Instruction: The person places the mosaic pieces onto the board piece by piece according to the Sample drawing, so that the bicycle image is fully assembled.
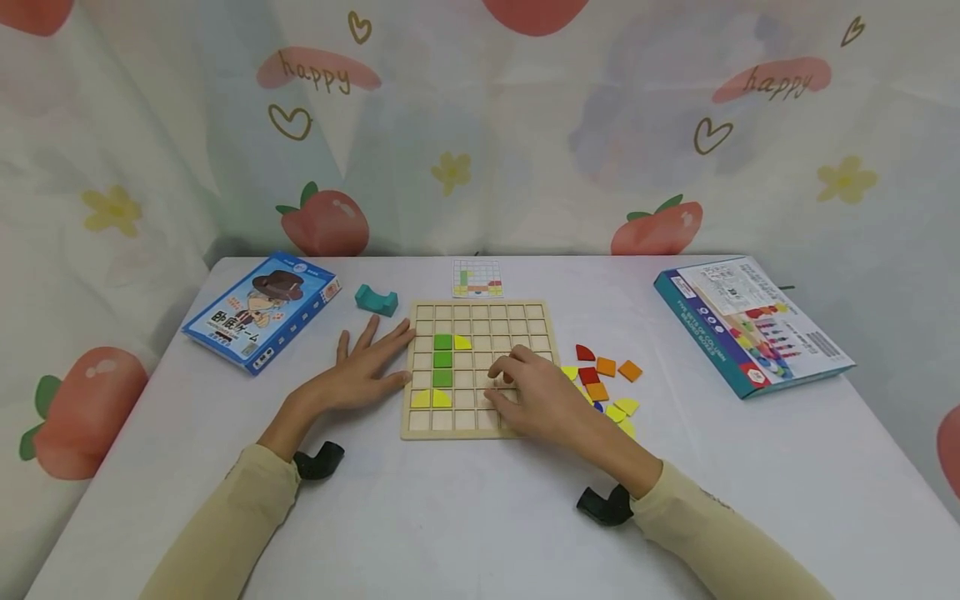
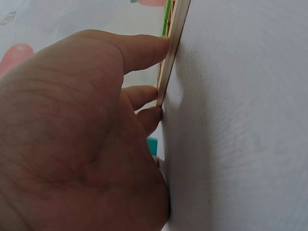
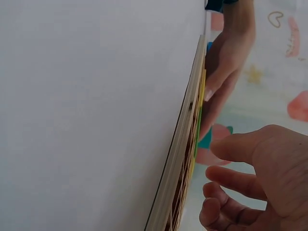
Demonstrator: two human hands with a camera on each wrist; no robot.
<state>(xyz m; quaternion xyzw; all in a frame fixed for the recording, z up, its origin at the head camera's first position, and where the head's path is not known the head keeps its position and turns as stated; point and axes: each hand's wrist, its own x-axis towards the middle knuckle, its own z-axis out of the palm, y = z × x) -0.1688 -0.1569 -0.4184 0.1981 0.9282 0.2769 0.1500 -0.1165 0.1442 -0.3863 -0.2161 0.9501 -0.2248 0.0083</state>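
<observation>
A wooden grid board [image 1: 480,310] lies flat on the table. On it are several green squares [image 1: 442,360] in a column, a yellow quarter-round piece [image 1: 462,342] beside the top one, and two more yellow pieces [image 1: 432,399] lower left. My left hand [image 1: 363,375] rests at the board's left edge, fingers spread, thumb and fingertips against the rim in the left wrist view. Over the board's right half hovers my right hand [image 1: 542,393], fingers slightly bent. Thumb and index finger [image 3: 233,178] stand apart in the right wrist view, with nothing showing between them.
Loose red, orange, yellow and blue pieces [image 1: 606,367] lie right of the board, partly behind the right hand. A pattern card [image 1: 477,278] and a teal holder [image 1: 377,300] sit behind. A blue box [image 1: 262,311] stands left, a white-and-teal box [image 1: 753,325] right.
</observation>
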